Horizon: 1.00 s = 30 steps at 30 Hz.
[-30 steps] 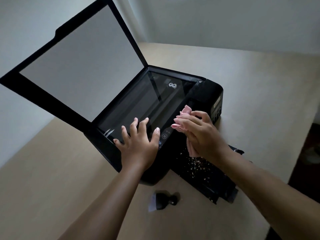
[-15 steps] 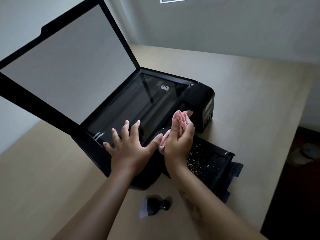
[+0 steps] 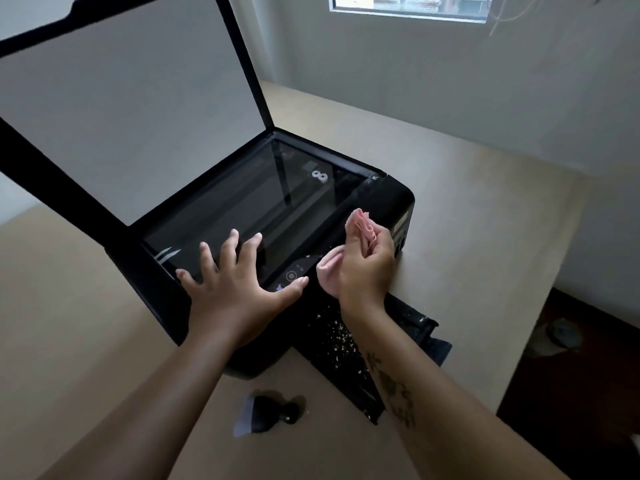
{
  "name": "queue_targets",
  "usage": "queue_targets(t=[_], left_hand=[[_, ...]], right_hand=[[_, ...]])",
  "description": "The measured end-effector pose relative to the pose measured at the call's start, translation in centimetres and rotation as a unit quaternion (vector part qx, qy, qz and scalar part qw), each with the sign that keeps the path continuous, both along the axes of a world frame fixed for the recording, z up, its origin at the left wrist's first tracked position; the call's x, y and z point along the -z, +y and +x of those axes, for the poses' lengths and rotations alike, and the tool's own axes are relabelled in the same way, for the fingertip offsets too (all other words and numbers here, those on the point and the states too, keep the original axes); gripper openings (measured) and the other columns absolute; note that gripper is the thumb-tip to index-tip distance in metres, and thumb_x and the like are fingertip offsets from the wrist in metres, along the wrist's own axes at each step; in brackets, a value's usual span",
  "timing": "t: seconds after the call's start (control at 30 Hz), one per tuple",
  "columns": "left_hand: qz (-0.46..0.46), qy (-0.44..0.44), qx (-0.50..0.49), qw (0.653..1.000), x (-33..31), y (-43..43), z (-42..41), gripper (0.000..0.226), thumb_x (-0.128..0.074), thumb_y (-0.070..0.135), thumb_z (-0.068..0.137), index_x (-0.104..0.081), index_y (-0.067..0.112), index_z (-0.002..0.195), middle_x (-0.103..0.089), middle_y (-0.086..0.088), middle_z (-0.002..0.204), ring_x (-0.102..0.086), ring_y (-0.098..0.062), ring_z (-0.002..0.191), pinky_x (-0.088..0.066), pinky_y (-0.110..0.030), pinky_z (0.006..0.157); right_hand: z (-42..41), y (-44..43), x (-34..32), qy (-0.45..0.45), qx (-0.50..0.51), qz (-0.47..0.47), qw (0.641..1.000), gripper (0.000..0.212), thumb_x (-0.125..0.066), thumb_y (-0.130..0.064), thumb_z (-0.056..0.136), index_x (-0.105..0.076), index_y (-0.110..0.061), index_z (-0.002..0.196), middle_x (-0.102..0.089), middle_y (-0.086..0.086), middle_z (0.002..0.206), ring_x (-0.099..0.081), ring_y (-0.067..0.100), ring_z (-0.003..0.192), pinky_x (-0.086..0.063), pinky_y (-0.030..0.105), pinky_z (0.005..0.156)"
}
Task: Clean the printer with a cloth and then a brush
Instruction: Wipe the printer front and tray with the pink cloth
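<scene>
A black printer point(image 3: 391, 199) sits on a beige table, its scanner lid point(image 3: 121, 109) raised at the left and the glass point(image 3: 263, 209) exposed. My left hand point(image 3: 239, 282) lies flat with spread fingers on the front edge of the glass, by the control panel. My right hand point(image 3: 367, 261) is lifted just above the printer's front right, palm turned up, closed around a bunched pink cloth point(image 3: 360, 223). A small black brush point(image 3: 266, 412) with pale bristles lies on the table in front of the printer.
The printer's black output tray point(image 3: 412, 323) sticks out at the front right, speckled with pale crumbs. The beige table point(image 3: 485, 220) ends at the right, where a dark floor shows. A wall with a window stands behind.
My right hand has lifted off the printer's right side and turned palm up, gathering the pink cloth. The left hand stays flat on the glass edge. The camera has tilted up.
</scene>
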State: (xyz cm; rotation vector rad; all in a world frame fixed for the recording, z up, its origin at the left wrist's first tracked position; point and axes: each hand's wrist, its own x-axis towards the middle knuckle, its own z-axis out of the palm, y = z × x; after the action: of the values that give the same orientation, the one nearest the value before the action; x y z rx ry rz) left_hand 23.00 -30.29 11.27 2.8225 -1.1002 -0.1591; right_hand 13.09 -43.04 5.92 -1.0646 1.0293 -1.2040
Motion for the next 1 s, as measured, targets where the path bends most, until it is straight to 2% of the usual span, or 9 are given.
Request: queue_targets(t=[0.13, 0.27, 0.4, 0.53, 0.73, 0.83, 0.9, 0.97, 1.0], left_hand=[[-0.001, -0.003, 0.003, 1.0, 0.0, -0.2, 0.0, 0.109, -0.033, 0.097, 0.059, -0.013, 0.04, 0.15, -0.001, 0.004, 0.164, 0.01, -0.032, 0.149, 0.003, -0.067, 0.112], [-0.002, -0.007, 0.002, 1.0, 0.1, 0.0, 0.0, 0.11, -0.031, 0.098, 0.058, -0.013, 0.041, 0.149, -0.002, 0.004, 0.164, 0.009, -0.033, 0.149, 0.003, -0.068, 0.112], [-0.01, -0.013, 0.003, 1.0, 0.3, 0.2, -0.1, 0.112, -0.029, 0.1, 0.056, -0.012, 0.041, 0.149, -0.001, 0.004, 0.164, 0.009, -0.031, 0.149, 0.003, -0.066, 0.113], [-0.012, -0.01, 0.0, 1.0, 0.5, 0.2, 0.0, 0.113, -0.029, 0.1, 0.054, -0.015, 0.041, 0.149, -0.002, 0.005, 0.164, 0.008, -0.031, 0.149, 0.003, -0.066, 0.113], [-0.011, -0.011, -0.002, 1.0, 0.6, -0.1, -0.1, 0.113, -0.03, 0.1, 0.055, -0.017, 0.039, 0.149, -0.005, 0.002, 0.164, 0.006, -0.033, 0.149, 0.003, -0.068, 0.112], [-0.008, -0.009, 0.002, 1.0, 0.2, 0.1, -0.5, 0.112, -0.03, 0.099, 0.057, -0.016, 0.038, 0.151, -0.004, 0.002, 0.164, 0.006, -0.035, 0.149, 0.003, -0.069, 0.112], [0.0, -0.011, 0.0, 1.0, 0.1, 0.2, -0.7, 0.112, -0.029, 0.098, 0.058, -0.014, 0.037, 0.151, -0.004, 0.002, 0.164, 0.006, -0.035, 0.149, 0.003, -0.069, 0.112], [0.009, -0.011, -0.005, 1.0, 0.1, 0.1, -0.7, 0.112, -0.028, 0.098, 0.058, -0.012, 0.039, 0.151, -0.002, 0.004, 0.164, 0.007, -0.033, 0.149, 0.003, -0.069, 0.112], [0.013, -0.01, -0.008, 1.0, 0.1, 0.0, -0.7, 0.112, -0.028, 0.098, 0.057, -0.011, 0.039, 0.151, 0.0, 0.005, 0.164, 0.008, -0.032, 0.149, 0.003, -0.068, 0.112]], right_hand=[[-4.5, -0.3, 1.0, 0.159, -0.121, -0.296, 0.934, 0.021, -0.068, -0.016, 0.09, -0.068, -0.01, 0.11, -0.066, 0.005, 0.113, -0.062, 0.009, 0.108, -0.053, 0.028, 0.092], [-7.4, -8.3, 0.7, 0.384, -0.159, -0.642, 0.644, 0.022, -0.06, -0.016, 0.094, -0.068, -0.014, 0.114, -0.068, -0.001, 0.117, -0.052, 0.023, 0.116, -0.054, 0.043, 0.082], [-7.1, -10.9, 2.1, 0.492, -0.098, -0.794, 0.344, 0.028, -0.053, -0.006, 0.09, -0.064, -0.019, 0.113, -0.067, -0.005, 0.104, -0.051, 0.027, 0.11, -0.052, 0.036, 0.076], [-6.6, -11.5, 5.3, 0.513, -0.138, -0.81, 0.249, 0.029, -0.075, -0.01, 0.075, -0.07, -0.018, 0.102, -0.071, -0.004, 0.104, -0.061, 0.02, 0.102, -0.038, 0.032, 0.081], [-8.3, -11.3, 4.9, 0.493, -0.246, -0.791, 0.267, 0.027, -0.046, -0.009, 0.092, -0.072, -0.018, 0.092, -0.069, -0.008, 0.086, -0.061, 0.02, 0.093, -0.046, 0.03, 0.08], [-10.7, -11.0, 3.1, 0.518, -0.25, -0.737, 0.354, 0.021, -0.058, -0.011, 0.086, -0.069, -0.021, 0.101, -0.068, -0.008, 0.09, -0.054, 0.023, 0.091, -0.046, 0.03, 0.074], [-12.0, -10.1, 3.3, 0.507, -0.212, -0.594, 0.588, 0.021, -0.07, -0.015, 0.083, -0.068, -0.015, 0.104, -0.068, 0.0, 0.094, -0.055, 0.03, 0.089, -0.049, 0.036, 0.071], [-10.8, -8.6, 2.5, 0.376, -0.112, -0.3, 0.87, 0.012, -0.06, -0.022, 0.094, -0.062, -0.013, 0.102, -0.066, 0.004, 0.093, -0.06, 0.032, 0.091, -0.05, 0.034, 0.073], [-9.2, -8.1, 2.3, 0.274, -0.069, -0.117, 0.952, 0.014, -0.054, -0.027, 0.097, -0.058, -0.015, 0.103, -0.065, 0.003, 0.094, -0.063, 0.028, 0.093, -0.05, 0.031, 0.074]])
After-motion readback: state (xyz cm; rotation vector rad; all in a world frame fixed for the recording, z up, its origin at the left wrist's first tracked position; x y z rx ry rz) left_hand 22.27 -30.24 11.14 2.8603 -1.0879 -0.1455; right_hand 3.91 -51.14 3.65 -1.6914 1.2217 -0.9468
